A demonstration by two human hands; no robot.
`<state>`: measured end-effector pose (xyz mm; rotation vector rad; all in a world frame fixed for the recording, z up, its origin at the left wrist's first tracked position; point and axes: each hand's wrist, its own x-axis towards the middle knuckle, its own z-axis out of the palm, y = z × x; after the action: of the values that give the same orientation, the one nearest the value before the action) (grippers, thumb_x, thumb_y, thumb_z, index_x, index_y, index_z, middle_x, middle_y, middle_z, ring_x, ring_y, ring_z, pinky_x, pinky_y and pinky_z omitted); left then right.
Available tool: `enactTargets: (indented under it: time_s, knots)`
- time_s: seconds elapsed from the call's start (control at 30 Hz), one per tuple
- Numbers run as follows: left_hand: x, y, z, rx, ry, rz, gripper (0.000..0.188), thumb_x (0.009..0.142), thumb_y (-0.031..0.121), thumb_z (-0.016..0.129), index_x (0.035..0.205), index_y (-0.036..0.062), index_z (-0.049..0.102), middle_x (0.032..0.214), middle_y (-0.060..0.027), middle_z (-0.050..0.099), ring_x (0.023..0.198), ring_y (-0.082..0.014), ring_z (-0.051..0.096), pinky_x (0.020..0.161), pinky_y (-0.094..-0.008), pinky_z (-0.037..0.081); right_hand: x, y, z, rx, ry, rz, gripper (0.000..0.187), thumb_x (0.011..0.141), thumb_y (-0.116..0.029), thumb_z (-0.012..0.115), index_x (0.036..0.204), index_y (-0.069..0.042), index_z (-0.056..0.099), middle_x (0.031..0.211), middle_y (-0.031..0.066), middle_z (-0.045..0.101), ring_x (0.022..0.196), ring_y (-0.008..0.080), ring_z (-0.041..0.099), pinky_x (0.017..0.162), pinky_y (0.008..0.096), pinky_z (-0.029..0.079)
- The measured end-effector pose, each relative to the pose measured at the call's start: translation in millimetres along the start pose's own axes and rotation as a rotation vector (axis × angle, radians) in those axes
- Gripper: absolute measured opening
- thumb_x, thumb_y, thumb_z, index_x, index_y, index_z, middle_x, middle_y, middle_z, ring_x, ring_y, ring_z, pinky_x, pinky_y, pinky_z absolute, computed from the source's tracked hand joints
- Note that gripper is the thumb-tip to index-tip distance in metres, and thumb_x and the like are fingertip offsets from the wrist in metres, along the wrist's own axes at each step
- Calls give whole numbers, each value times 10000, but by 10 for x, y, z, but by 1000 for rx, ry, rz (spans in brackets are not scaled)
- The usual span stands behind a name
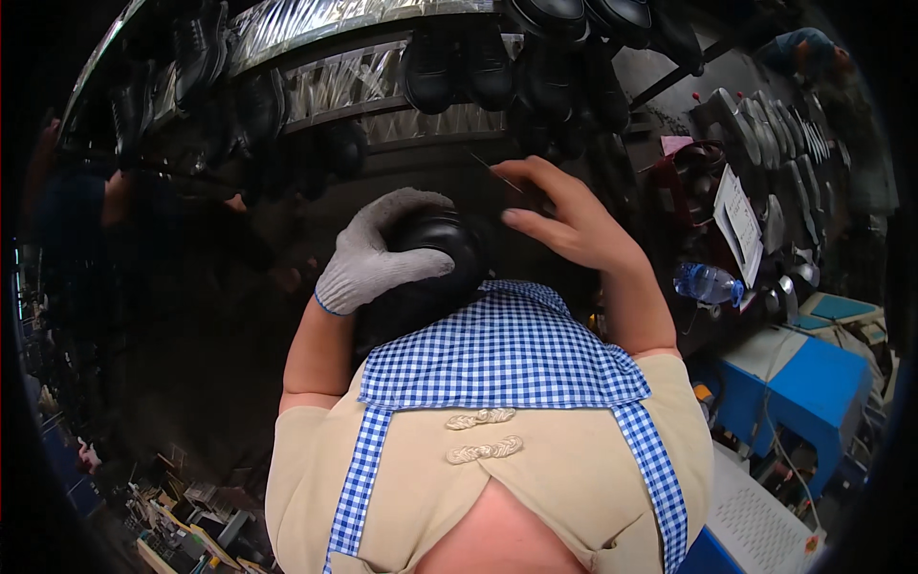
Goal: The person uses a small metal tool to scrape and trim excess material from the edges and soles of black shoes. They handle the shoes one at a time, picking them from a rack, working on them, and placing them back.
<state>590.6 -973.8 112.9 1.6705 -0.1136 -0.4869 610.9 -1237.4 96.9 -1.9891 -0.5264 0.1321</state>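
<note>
My left hand (390, 247), in a light grey knitted glove, is closed around a glossy black shoe (442, 251). The shoe rests against the blue-and-white checked apron (497, 349), and its lower part is lost in shadow. To the right of the shoe and apart from it, my bare right hand (564, 218) is raised with the index finger and thumb curled toward each other. A thin, straight, needle-like tool (492, 168) sticks out of these fingers toward the upper left. Its grip end is dark and hard to make out.
Racks ahead hold several black shoes (457, 69). On the right stand rows of grey shoe lasts (755, 129), a paper sheet (737, 225), a clear plastic bottle (708, 283) and a blue-and-white machine (798, 383). Another person's arm (117, 196) shows dimly at the left.
</note>
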Motion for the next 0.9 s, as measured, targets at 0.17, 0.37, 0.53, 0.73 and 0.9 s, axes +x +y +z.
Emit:
enactTargets:
  time_s: [0.17, 0.37, 0.53, 0.73, 0.9]
  knots:
    - [-2, 45, -6, 4, 12, -1, 606, 610, 191, 898, 1154, 35, 678, 1099, -79, 681, 1054, -190, 644, 990, -327, 493, -187, -298, -77, -93, -111, -181, 427, 853, 58, 674, 1247, -105, 687, 921, 100, 611, 782, 204, 628, 643, 286, 504]
    - [-34, 67, 27, 74, 75, 33, 600, 618, 194, 900, 1154, 41, 678, 1098, -80, 694, 1035, -185, 663, 962, -316, 513, -267, -470, 24, -438, -52, -192, 392, 862, -36, 700, 1221, -192, 710, 858, 72, 613, 679, 193, 635, 565, 289, 529]
    - [-56, 21, 64, 36, 128, 61, 587, 632, 194, 902, 1154, 42, 678, 1103, -85, 693, 1042, -189, 665, 954, -313, 521, -263, -399, 63, -297, -72, -179, 389, 867, -28, 690, 1223, -185, 707, 856, 71, 608, 661, 192, 627, 559, 289, 523]
    - [-38, 22, -1, 76, 125, 42, 592, 634, 184, 909, 1157, 35, 676, 1113, -90, 693, 1042, -192, 666, 958, -312, 521, -218, -383, 153, -295, -40, -154, 409, 856, 30, 680, 1212, -168, 721, 859, 76, 616, 683, 190, 636, 575, 269, 520]
    - [-16, 23, -11, 118, 139, 30, 594, 635, 183, 905, 1162, 34, 674, 1111, -88, 693, 1039, -192, 667, 956, -314, 520, -234, -324, 166, -374, -29, -145, 405, 864, -27, 691, 1228, -202, 705, 882, 75, 608, 689, 190, 633, 569, 293, 522]
